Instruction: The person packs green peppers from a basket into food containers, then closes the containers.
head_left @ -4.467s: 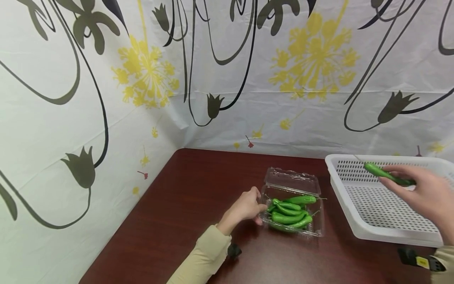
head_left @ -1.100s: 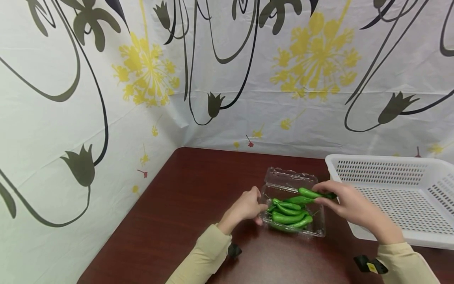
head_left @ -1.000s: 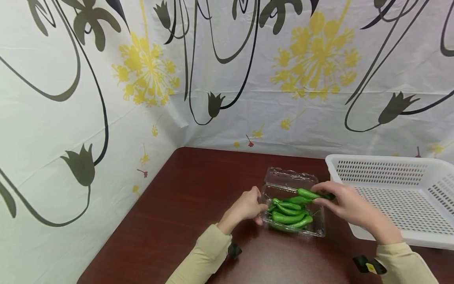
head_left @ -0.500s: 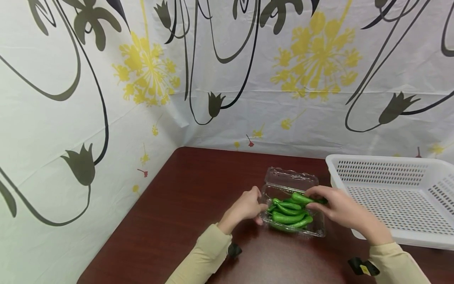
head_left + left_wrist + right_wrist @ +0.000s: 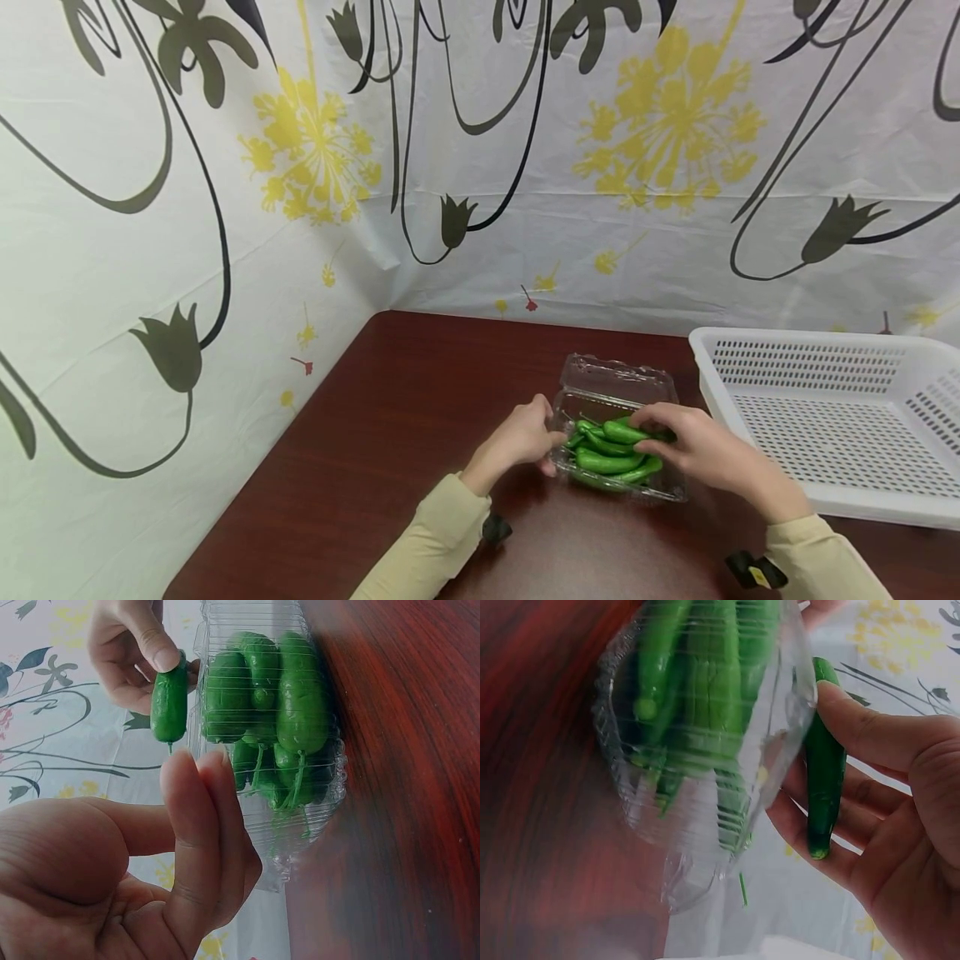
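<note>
My right hand [image 5: 708,450] pinches a green chili pepper [image 5: 624,432] between thumb and fingers, low over the clear plastic clamshell box [image 5: 617,385]. Seen from the right wrist, that pepper [image 5: 826,776] lies along the fingers beside the box wall, its blunt end towards the palm. Several more green chili peppers [image 5: 603,463] lie heaped in the box, whose lid stands open at the back. At the left side of the box, my left hand [image 5: 517,435] grips the rim. In the left wrist view, its curled fingers [image 5: 196,825] are right at the box edge.
A white perforated plastic basket [image 5: 832,433] stands on the right of the dark red table [image 5: 442,392]. Behind and to the left hangs a white sheet [image 5: 480,158] printed with flowers. Black wrist straps [image 5: 756,570] show below both hands.
From over the white basket, my right hand has moved left with the pepper, then down and further left onto the heap in the box. My left hand stays at the box rim.
</note>
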Tool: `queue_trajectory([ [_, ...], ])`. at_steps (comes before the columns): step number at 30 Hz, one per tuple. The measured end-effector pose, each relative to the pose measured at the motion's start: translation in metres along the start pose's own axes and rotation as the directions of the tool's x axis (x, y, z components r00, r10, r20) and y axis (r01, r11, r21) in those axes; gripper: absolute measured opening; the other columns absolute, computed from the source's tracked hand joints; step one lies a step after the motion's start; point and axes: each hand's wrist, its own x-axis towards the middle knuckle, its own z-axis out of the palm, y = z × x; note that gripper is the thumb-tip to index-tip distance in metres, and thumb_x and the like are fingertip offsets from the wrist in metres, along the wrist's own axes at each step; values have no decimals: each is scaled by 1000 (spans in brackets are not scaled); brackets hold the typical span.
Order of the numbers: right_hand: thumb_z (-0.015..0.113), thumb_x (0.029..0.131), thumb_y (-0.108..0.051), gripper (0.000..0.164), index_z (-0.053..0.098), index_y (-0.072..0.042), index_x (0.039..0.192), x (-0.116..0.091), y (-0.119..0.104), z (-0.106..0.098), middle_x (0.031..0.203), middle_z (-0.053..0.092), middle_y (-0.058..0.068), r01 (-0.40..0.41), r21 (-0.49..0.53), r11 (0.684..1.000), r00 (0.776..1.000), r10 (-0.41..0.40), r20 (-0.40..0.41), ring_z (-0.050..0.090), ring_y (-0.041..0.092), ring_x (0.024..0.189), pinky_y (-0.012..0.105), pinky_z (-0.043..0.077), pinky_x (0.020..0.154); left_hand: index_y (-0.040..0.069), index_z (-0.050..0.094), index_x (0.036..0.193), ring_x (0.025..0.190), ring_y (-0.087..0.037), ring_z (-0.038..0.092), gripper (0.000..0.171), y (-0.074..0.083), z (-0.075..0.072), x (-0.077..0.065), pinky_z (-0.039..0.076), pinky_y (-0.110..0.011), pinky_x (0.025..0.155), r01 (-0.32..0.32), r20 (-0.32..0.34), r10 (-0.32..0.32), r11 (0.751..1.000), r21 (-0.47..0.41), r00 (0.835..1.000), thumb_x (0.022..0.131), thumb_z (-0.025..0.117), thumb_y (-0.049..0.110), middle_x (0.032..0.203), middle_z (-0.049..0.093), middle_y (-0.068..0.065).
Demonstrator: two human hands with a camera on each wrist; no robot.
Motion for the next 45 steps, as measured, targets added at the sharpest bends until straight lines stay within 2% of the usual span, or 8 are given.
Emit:
queue_trajectory([
  [10,76,73,-12,28,62,-15,97,1,0,10,89,60,-13,16,8,1000,1000,-16,26,55,0,74,22,47,65,-1,45,101,40,-16,59,28,0,0,-1,50,-21,51,3,3,-3,1000,16,1000,85,65,11,69,56,-10],
  [17,76,73,-13,28,61,-16,97,2,-2,11,87,58,-12,21,17,1000,999,-22,49,53,1,72,22,46,63,0,45,98,40,-16,59,25,1,-1,-2,50,-22,50,-19,8,19,1000,12,1000,86,64,10,68,57,-10],
  [25,76,74,-17,26,60,-19,94,2,-5,13,83,55,-14,-1,0,1000,997,1,81,51,1,71,23,45,61,1,45,97,39,-15,59,25,1,-1,-3,50,-21,52,-23,9,23,1000,18,1000,86,64,10,67,57,-9],
  [33,73,78,-21,21,60,-20,94,3,-8,17,85,57,-14,-64,15,998,987,61,150,51,-2,72,23,46,62,1,45,97,39,-15,59,24,1,-1,-3,50,-21,50,-29,7,29,999,15,1000,86,64,10,66,57,-9],
  [42,72,79,-24,20,61,-20,96,3,-7,20,86,57,-14,-49,-9,999,990,50,130,52,-2,73,24,47,62,0,45,100,39,-16,59,26,1,0,-3,50,-21,51,-21,7,21,1000,13,1000,86,64,10,65,57,-9],
  [45,72,79,-23,20,62,-20,96,3,-8,21,90,59,-13,-41,-37,998,992,45,121,55,0,78,26,48,66,0,45,100,39,-16,59,26,1,0,-3,50,-21,51,-19,8,19,1000,10,1000,86,64,9,65,57,-9],
])
